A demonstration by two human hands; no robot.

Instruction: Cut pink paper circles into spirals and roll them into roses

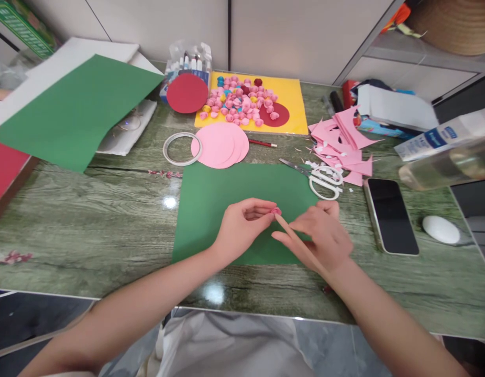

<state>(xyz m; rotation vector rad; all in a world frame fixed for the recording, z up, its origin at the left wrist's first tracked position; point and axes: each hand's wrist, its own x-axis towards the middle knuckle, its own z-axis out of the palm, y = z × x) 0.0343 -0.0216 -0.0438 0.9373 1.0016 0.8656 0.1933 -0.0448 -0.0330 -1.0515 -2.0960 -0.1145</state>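
item: roll [276, 211], small, pink, at the left hand's fingertips above the green sheet [234, 183].

left hand [240, 226]: thumb and fingers pinched on the roll.

right hand [327, 238]: beside the strip [284, 224], a pale length slanting from the roll toward the palm; thumb and forefinger look spread, but whether it grips the strip cannot be told.

risk, uncoiling: should the left pinch slacken, the roll would likely spring loose.

risk, skewed layers: a strip fed at an angle, or left slack by the right hand, could make the coil lopsided.

risk, crushing or tearing: too hard a pinch may flatten the roll; too sharp a pull may rip the strip, if it is paper as it seems.

nearby: scissors [311, 172] at the sheet's far right corner, near the right hand; an outward elbow or wrist could knock them. scraps [346, 128] beyond. finished-looking rolls [246, 104] heaped on yellow card [297, 94]; a bump there might scatter them.
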